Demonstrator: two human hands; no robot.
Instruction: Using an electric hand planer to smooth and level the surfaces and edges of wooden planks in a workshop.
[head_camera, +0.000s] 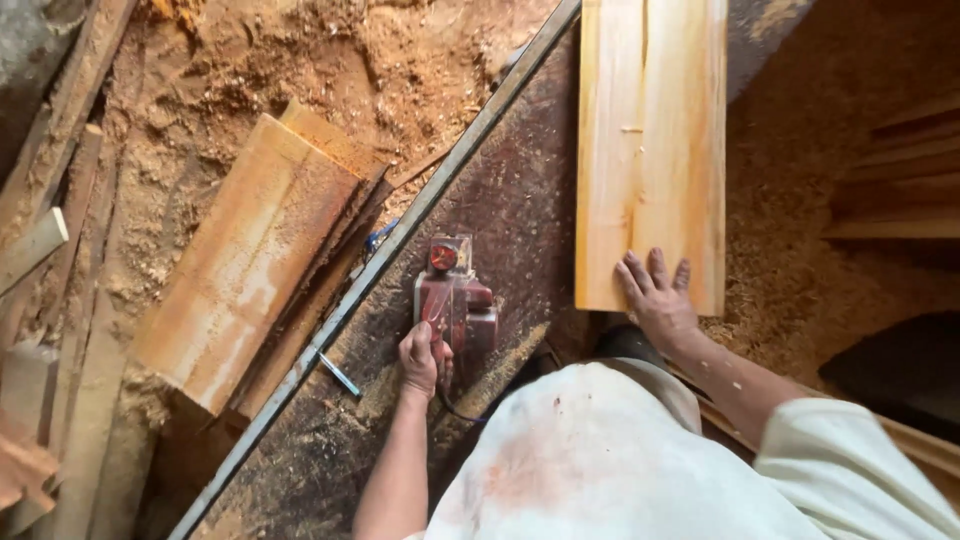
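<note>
A red electric hand planer (455, 296) sits on the dark, dusty workbench (500, 200), and my left hand (421, 358) is closed around its rear handle. A black cord runs from it toward my body. My right hand (656, 298) lies flat, fingers spread, on the near end of a pale, smooth wooden board (650, 140) that stretches away from me along the bench's right side.
A metal rail (400, 235) edges the bench on the left. Beyond it, rough planks (255, 260) lean in a stack on sawdust-covered ground. More timber strips lie at far left (60, 240), and stacked boards (900, 170) stand at right.
</note>
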